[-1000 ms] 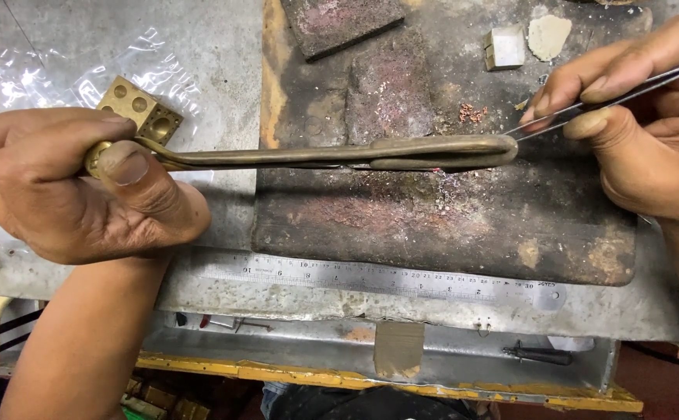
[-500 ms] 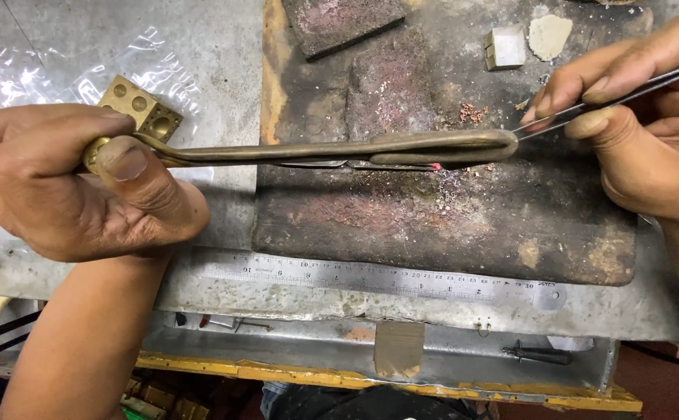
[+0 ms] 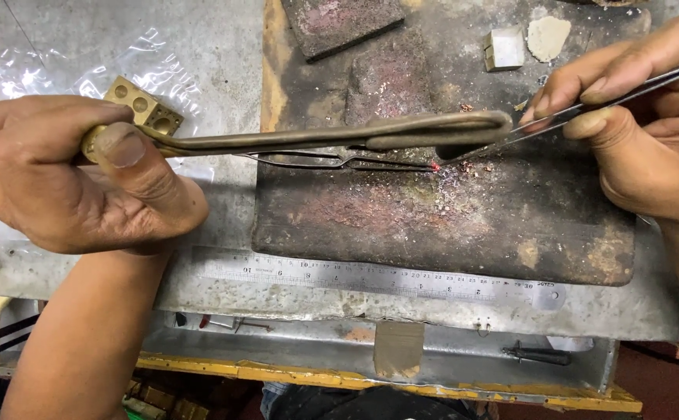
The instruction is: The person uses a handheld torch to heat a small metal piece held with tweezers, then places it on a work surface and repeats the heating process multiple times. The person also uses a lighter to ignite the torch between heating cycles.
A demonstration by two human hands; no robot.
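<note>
My left hand [image 3: 67, 175] grips the brass end of a long curved metal torch pipe [image 3: 316, 136], whose bent tip reaches over a dark scorched soldering block [image 3: 448, 225]. My right hand [image 3: 638, 128] pinches thin steel tweezers [image 3: 580, 109] that point down-left toward a small red glowing spot [image 3: 435, 166]. That spot sits at the end of a thin wire piece [image 3: 331, 162] lying on the block, just under the pipe's tip.
A steel ruler [image 3: 370, 276] lies along the bench's front edge. A brass dapping cube [image 3: 143, 105] rests on a clear plastic bag [image 3: 67, 62]. A small white block [image 3: 504, 48] and a pale lump [image 3: 548, 35] sit at the back. A metal tray [image 3: 386, 354] hangs below.
The pipe tip and tweezers have stayed nearly in place. A red glow now shows clearly at the end of the wire piece under the pipe's tip.
</note>
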